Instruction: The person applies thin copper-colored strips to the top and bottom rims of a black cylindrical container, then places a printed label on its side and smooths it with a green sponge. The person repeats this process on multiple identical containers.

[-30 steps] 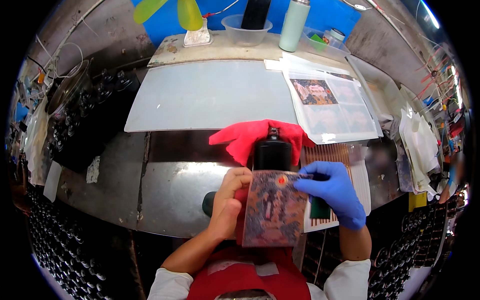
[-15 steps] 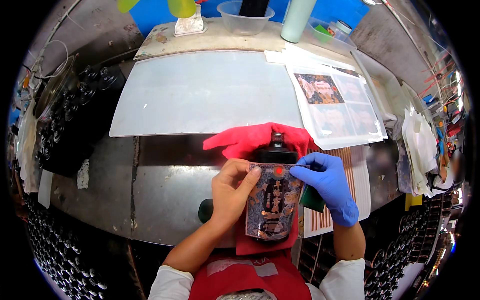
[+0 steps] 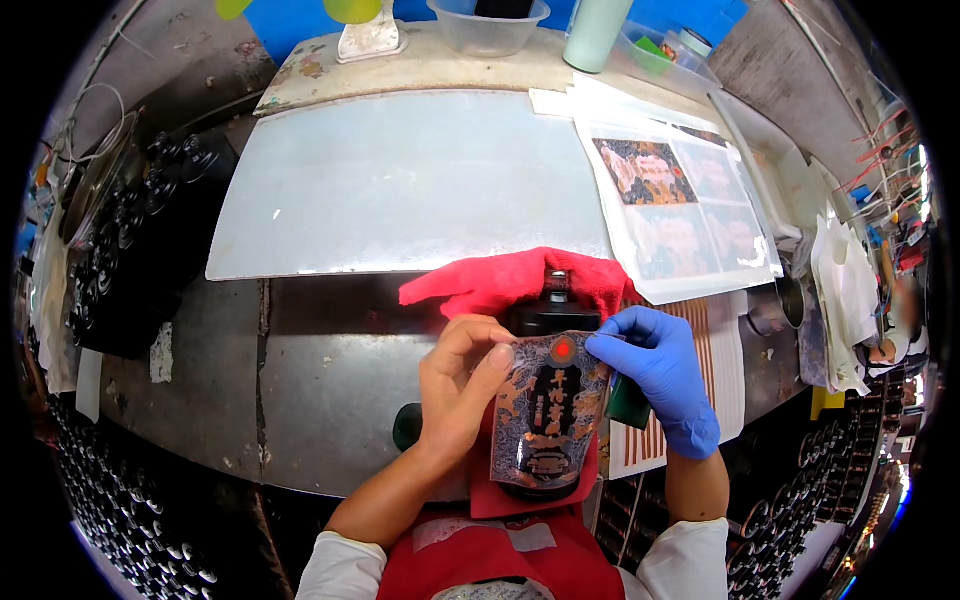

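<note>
A worn metal bench point(image 3: 330, 410) spreads across a workshop, a person in a red apron point(image 3: 400, 565) seen at its near edge. A wide, pale board point(image 3: 400, 190) covers much of its far half. Printed sheets point(image 3: 690, 230) overlap the board's right end, one dark, patterned panel sharp among fainter ones. A cluster of dark bottles point(image 3: 125, 270) crowds the left, and a striped sheet point(image 3: 722, 360) lies to the right, partly behind the gloved hand. In the middle, a crumpled red cloth point(image 3: 500, 275) lies around and under a black bottle point(image 3: 556, 315), whose neck points away from the person. Over the bottle's body sits a patterned film point(image 3: 548, 410) with a red dot near its top edge; the bottle's shoulder shows above it and its base below. How closely the film meets the bottle cannot be told. The right hand point(image 3: 660, 370), in a blue glove, pinches the film's upper right corner, thumb and fingers closed together. The bare left hand point(image 3: 465, 390) pinches the upper left corner just as closely, its thumb on the printed face. At the far side stand a clear bowl point(image 3: 490, 35) and a pale green flask point(image 3: 597, 35). A small, dark green block point(image 3: 627, 402) shows just below the glove.
</note>
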A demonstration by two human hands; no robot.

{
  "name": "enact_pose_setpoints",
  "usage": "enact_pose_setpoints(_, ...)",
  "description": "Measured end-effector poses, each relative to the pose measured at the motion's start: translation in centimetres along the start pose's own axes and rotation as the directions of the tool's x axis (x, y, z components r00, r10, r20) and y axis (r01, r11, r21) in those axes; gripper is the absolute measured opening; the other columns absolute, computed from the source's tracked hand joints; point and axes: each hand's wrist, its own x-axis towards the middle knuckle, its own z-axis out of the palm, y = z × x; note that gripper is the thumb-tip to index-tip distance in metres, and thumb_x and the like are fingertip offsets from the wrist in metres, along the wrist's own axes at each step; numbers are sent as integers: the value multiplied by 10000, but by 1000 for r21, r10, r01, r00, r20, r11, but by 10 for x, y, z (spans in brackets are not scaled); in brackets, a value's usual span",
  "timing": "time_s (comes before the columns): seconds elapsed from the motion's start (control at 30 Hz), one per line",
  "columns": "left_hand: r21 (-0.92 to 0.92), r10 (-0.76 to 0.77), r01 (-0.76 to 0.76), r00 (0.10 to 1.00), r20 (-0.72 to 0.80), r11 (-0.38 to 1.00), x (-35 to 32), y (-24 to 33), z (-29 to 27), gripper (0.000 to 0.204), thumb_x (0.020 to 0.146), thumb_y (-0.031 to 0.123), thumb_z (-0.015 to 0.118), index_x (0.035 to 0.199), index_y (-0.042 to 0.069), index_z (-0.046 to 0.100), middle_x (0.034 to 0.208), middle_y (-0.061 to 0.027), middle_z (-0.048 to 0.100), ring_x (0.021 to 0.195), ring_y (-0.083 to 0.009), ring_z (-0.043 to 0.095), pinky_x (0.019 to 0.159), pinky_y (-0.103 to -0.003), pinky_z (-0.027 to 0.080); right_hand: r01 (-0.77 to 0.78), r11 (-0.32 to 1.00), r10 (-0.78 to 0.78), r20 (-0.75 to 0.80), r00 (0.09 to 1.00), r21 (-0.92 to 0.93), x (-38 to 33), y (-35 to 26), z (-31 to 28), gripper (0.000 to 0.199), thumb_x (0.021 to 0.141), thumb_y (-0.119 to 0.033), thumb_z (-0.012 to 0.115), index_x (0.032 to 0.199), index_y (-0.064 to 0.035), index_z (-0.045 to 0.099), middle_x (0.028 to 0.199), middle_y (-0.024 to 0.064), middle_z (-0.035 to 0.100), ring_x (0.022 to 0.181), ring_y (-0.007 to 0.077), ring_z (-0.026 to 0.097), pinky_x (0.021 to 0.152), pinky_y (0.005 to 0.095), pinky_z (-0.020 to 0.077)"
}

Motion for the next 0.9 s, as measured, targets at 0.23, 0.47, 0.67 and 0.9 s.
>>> enact_pose_setpoints(0.23, 26, -104, 110, 979, -173, 994, 10, -7, 10, 162, 851, 123, 667, 918, 32, 551, 836, 12, 565, 792, -60, 535, 703, -213, 438, -46, 999, 46, -6, 999, 20, 1, 0, 0, 132, 808, -122, 696, 848, -7, 645, 721, 5, 618, 634, 40, 546, 572, 186, 432)
enact_pose_setpoints(0.47, 465, 215, -200, 976, 20, 862, 0, -2, 15, 576, 816, 166, 676, 1292, 18, 388, 1266, -156, 346, 1151, -262, 391, 972, -370, 348, -5, 998, 9, -68, 998, 59, -1, 9, -2, 144, 839, -144, 668, 883, -14, 625, 722, 5, 612, 593, 36, 531, 536, 187, 418)
enact_pose_setpoints(0.67, 558, 220, -354, 930, 293, 751, -14, -1, -4, 599, 925, 339, 499, 1385, -7, 332, 1406, -220, 209, 1281, -341, 259, 1065, -409, 228, -107, 980, 104, 27, 994, 169, -26, 38, -6, 162, 810, -104, 680, 912, -4, 603, 714, 35, 619, 528, 67, 549, 476, 187, 431)
enact_pose_setpoints(0.9, 555, 109, -430, 848, 518, 712, -18, 2, -2, 514, 914, 322, 481, 1392, 146, 413, 1483, -285, 41, 1345, -458, 124, 1086, -498, 136, -247, 956, 240, 59, 969, 158, -72, 56, 2, 188, 718, -44, 765, 848, -18, 632, 723, 24, 641, 571, 52, 560, 512, 175, 440)
